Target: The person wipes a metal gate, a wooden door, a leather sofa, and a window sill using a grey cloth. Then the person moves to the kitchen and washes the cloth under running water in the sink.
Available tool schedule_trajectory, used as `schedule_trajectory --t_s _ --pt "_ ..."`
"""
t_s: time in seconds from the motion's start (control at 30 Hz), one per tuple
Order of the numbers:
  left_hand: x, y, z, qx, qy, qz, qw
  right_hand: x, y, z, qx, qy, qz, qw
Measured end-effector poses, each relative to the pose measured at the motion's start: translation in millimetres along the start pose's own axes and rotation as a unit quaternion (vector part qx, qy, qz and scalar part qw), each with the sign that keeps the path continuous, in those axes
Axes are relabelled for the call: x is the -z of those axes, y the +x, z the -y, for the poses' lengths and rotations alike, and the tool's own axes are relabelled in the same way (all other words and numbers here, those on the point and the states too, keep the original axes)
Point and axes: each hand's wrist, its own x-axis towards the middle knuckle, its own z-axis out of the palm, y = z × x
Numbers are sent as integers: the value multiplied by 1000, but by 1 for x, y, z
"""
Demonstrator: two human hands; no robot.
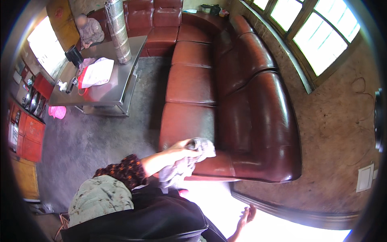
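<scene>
My left hand (185, 148) grips a crumpled grey-and-white cloth (179, 173), bunched up at the fingers with the rest hanging down. Hand and cloth are over the near end of a reddish-brown leather sofa (189, 121); whether they touch it, I cannot tell. At the lower right, my right hand (248, 213) is held away from the sofa, fingers apart and holding nothing, against a bright, overexposed area.
A metal table (99, 99) stands left of the sofa, bearing a red-and-white bag (98, 74), a black pitcher (74, 56) and a tall metal stovepipe (119, 33). Behind it sits a person (90, 30). A pink bucket (57, 112) and red cabinet (31, 136) are farther left.
</scene>
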Motion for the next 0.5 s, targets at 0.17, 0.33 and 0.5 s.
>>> schedule_trajectory --t_s 0.17,0.33,0.5 --pt "113 -49 4 -2 -39 -86 995 -73 -39 0 10 -57 43 997" --pt "245 -73 -15 4 -113 -40 993 -216 -54 57 25 -118 113 986" --pt "340 -76 -45 -6 -125 -111 986 -327 -80 43 31 -183 160 969"
